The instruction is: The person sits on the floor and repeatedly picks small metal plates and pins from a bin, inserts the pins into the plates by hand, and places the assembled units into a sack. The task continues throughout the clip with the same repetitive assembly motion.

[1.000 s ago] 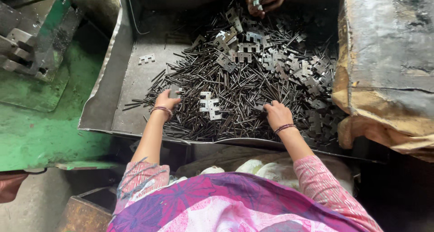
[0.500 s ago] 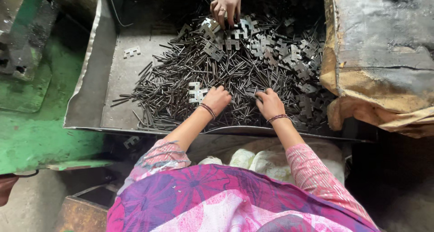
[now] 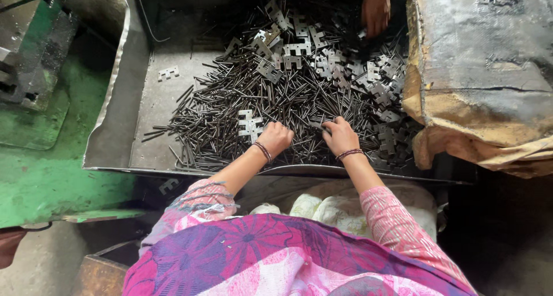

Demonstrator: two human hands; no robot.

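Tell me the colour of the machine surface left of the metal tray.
Green, worn and grimy, on the machine surface in the head view.

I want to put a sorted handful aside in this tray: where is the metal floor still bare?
The tray is bare along its left side, between the left wall and the pin pile, apart from one hinge plate. The middle and right are crowded with pins and plates, where the left hand, right hand and another person's hand are.

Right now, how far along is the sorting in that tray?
Done: little to show, only a few hinge plates lying apart. In hand: left hand and right hand are both down in the pin pile. Left: most pins and notched plates are mixed across the metal tray.
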